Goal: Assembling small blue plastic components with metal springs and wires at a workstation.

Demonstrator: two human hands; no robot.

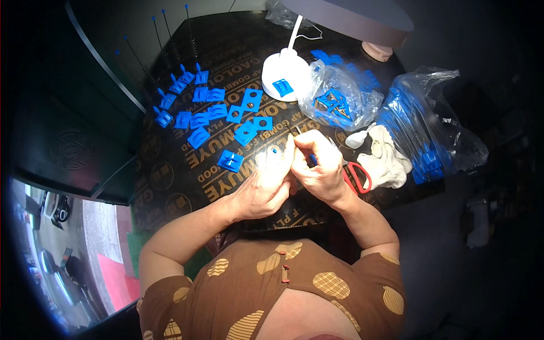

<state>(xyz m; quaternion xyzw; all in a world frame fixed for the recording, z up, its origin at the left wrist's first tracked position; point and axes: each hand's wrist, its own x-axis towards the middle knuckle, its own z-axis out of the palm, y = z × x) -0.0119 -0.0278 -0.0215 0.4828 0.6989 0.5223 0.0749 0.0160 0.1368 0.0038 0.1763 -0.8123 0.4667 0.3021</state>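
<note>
My left hand [265,184] and my right hand [321,168] meet over the near part of the table, fingertips together. A thin dark piece [298,131] sticks out by the fingertips; its kind is too small to tell. Between the curled fingers of my right hand shows a small blue piece [313,160]. My left fingers are closed, and what they pinch is hidden. A tiny blue bead [275,151] shows beside my left fingers. To the left lies a blue square plate [230,161] with a raised middle. Red-handled scissors [357,177] lie beside my right wrist.
Several blue clips [199,120] and blue plates with holes [246,134] lie left of centre. Thin rods with blue tips [192,34] rise behind them. A white lamp base [286,76], an open plastic bag [340,105], a white cloth [390,157] and a larger bag [430,130] stand farther right.
</note>
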